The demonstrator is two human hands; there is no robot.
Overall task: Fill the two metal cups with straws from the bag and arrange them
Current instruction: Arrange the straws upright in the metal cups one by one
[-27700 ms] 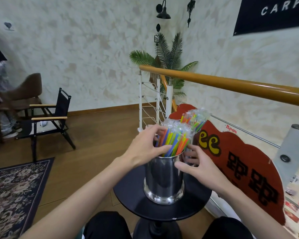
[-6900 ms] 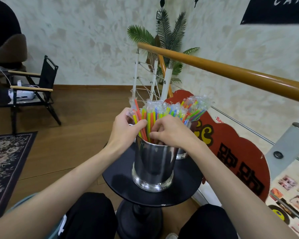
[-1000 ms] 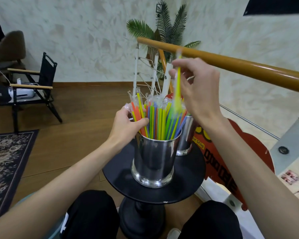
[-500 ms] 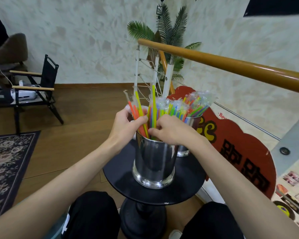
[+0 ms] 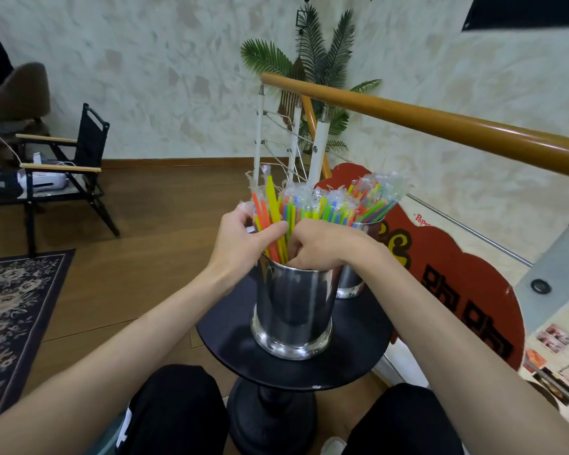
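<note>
R hand (image 5: 322,241) back down in near cup (image 5: 293,307), fingers hidden; L hand (image 5: 243,238) pinching straws (image 5: 273,208); handrail (image 5: 440,126) behind.

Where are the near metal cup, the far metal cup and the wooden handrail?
near metal cup (image 5: 293,310): head view, front wall.
far metal cup (image 5: 350,284): head view, lower side wall.
wooden handrail (image 5: 440,126): head view, middle of rail.

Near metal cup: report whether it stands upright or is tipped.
Upright. The near metal cup sits flat on the round black table, walls vertical, with wrapped straws standing in it.
</note>
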